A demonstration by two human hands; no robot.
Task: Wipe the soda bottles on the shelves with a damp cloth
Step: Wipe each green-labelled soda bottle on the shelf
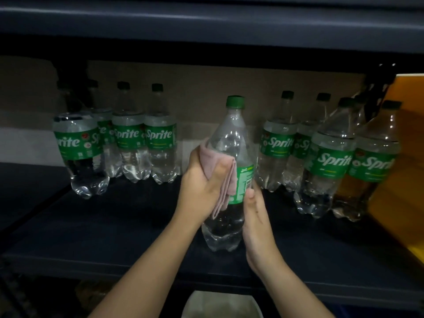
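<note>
A clear soda bottle (229, 143) with a green cap and green label stands near the front middle of the dark shelf (114, 226), tilted slightly. My left hand (202, 187) grips a folded pink cloth (223, 180) and presses it against the bottle's left side over the label. My right hand (257, 226) holds the bottle's lower right side, thumb on the label. Part of the label is hidden by the cloth.
Several Sprite bottles (128, 134) stand in a row at the back left, and several more Sprite bottles (330, 157) at the back right. An orange box (403, 180) fills the right end. A white container (220, 304) sits below the shelf edge. An upper shelf (206, 19) hangs overhead.
</note>
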